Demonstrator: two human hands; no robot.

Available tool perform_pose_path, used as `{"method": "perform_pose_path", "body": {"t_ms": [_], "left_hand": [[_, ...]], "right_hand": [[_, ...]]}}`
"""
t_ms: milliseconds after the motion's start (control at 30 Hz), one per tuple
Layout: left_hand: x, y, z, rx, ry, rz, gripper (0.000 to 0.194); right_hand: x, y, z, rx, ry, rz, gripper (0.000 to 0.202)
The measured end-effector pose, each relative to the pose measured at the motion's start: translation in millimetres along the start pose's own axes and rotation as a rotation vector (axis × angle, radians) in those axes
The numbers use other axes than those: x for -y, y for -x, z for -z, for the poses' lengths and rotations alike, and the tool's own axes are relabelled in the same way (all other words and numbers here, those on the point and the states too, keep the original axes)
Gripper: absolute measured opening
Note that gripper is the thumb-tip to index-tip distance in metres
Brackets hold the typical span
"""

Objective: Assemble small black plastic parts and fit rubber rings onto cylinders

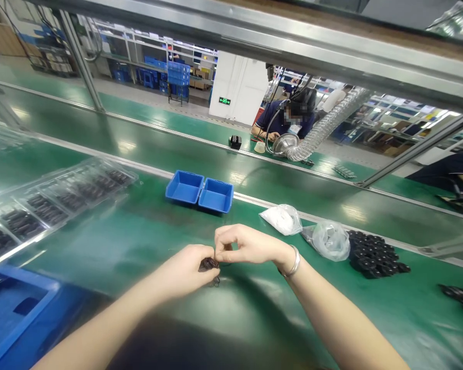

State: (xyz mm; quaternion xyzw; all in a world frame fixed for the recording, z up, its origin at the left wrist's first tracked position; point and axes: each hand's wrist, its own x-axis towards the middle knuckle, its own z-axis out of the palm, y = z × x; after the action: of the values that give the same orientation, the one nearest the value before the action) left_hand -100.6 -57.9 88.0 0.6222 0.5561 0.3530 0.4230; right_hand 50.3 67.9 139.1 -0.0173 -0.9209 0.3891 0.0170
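Note:
My left hand [191, 267] is closed around a small bundle of dark coiled cable [208, 264], with loops showing past the fingertips. Thumb and forefinger of my right hand [245, 244] meet in a pinch right beside the bundle, touching the left fingertips. What sits inside that pinch is too small and hidden to make out. Both hands are above the green tabletop [266, 303], in the middle of the view.
Two blue bins [216, 196] stand ahead. To the right are a bag of white parts [283, 220], another clear bag [329, 241] and a pile of black parts [378, 254]. At left lie a clear compartment tray [57, 226] and a blue crate [34, 303]. A co-worker [283, 115] sits opposite.

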Motion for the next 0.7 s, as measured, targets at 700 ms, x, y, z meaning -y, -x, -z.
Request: {"method": "perform_pose_path", "body": {"t_ms": [700], "left_hand": [[15.8,5.8,-1.6,-0.083,1.117,-0.052,0.018]], "right_hand": [[-13.0,-6.1,-49.5,-0.839,-0.519,-0.253,0.022]]}}
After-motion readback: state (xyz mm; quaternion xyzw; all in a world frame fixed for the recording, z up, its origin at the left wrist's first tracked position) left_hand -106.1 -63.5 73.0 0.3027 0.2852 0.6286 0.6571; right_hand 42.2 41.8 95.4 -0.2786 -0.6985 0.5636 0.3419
